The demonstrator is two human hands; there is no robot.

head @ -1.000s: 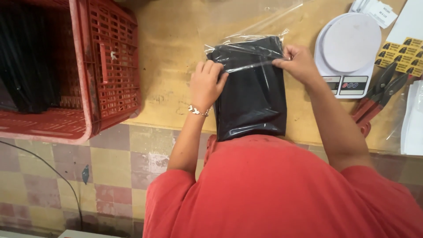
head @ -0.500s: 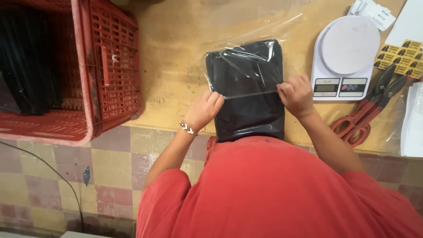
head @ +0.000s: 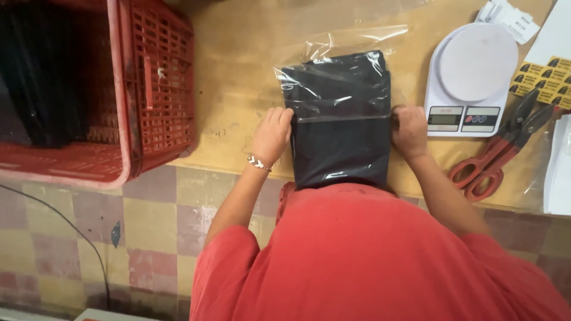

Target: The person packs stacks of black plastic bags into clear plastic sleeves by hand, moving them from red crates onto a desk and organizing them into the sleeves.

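Both grips sit flat against the sides of one folded black garment (head: 342, 137) that lies on the counter (head: 238, 65) in a clear plastic bag (head: 351, 47). Going left to right: a red plastic crate (head: 157, 89) stands at the counter's left end with dark folded items (head: 41, 71) inside, within easy reach, though only part of it shows and what the dark things are cannot be made out. Just right of it, the left hand (head: 272, 135), a beaded bracelet (head: 259, 163) at its wrist, presses its curled fingers against the left edge of the bagged garment; the fingertips tuck out of sight at the edge, so I cannot tell whether they pinch the film or only press it. The garment lies square to the person, its near end hanging over the counter's edge and hidden behind the red shirt (head: 380, 261). A crease in the film crosses it at the level of both hands, which suggests the bag is being held taut there. The bag's loose open end stretches away toward the far side, nearly invisible against the wood. The right hand (head: 409, 129) mirrors the left on the opposite edge, knuckles up, its fingers also hidden. Beside it sits a white kitchen scale (head: 470, 77), then red-handled scissors (head: 493, 160), yellow labels (head: 544, 77) and white sheets (head: 559, 172) cut off by the frame.
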